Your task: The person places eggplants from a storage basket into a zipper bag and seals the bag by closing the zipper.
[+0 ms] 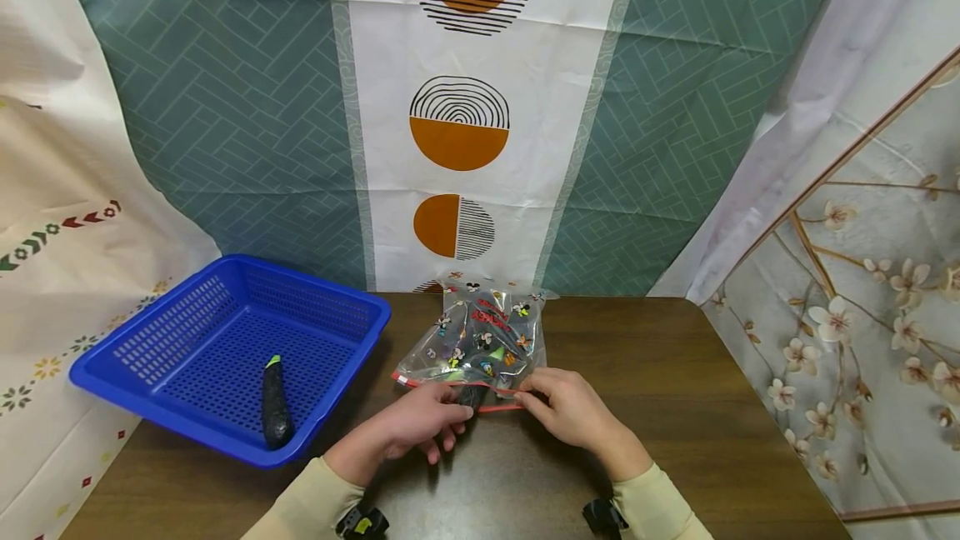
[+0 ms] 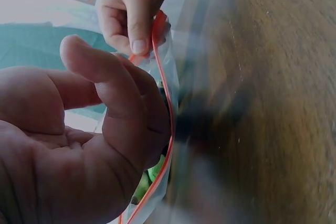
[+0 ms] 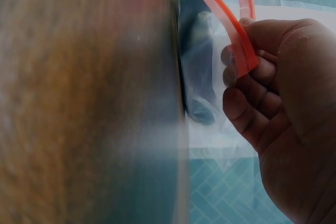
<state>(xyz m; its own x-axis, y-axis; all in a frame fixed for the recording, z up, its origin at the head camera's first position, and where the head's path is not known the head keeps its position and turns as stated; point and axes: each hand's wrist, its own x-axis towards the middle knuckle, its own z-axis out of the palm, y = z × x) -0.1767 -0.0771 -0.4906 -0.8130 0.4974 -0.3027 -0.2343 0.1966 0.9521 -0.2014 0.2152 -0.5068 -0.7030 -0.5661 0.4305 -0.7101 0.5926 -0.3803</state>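
A clear zip bag with cartoon prints and a red zip edge lies on the table, its mouth toward me. Dark eggplants with green tips show inside, one eggplant right at the mouth. My right hand pinches the zip edge at the mouth's right end between thumb and fingers, plain in the right wrist view. The left hand is at the left of the mouth; its loosely bent fingers reach in past the red edge, beside the eggplant. The left fingertips are partly hidden.
A blue plastic basket stands to the left, one eggplant lying inside against its near right side. Patterned cloth hangs behind the brown wooden table, with more cloth at both sides.
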